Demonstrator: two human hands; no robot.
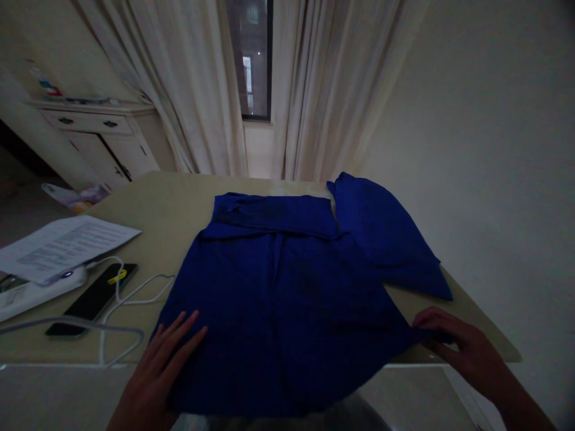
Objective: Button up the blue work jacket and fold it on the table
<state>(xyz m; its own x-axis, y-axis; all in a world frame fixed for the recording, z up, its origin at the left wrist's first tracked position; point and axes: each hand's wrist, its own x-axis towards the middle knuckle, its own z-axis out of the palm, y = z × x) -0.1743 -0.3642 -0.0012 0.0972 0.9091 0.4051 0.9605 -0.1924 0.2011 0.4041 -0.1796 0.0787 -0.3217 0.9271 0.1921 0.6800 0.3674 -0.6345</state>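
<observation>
A dark blue cloth garment (251, 299) lies spread over the table, with a folded band across its far end and its near edge hanging over the table's front. My left hand (164, 365) rests flat on its lower left side, fingers apart. At the right, my right hand (458, 344) is closed in a pinch on the garment's lower right corner, pulling the cloth out to a point. Beyond that hand lies a folded blue cloth (386, 239) of the same colour, against the garment's upper right side. Whether the two pieces are joined I cannot tell.
Left of the garment are a phone (92, 302), a white cable (130, 299), a power strip (45, 293) and printed paper (67, 242) on the table (157, 203). A wall (494, 179) borders the right side. Curtains (193, 90) and a cabinet (99, 137) stand behind.
</observation>
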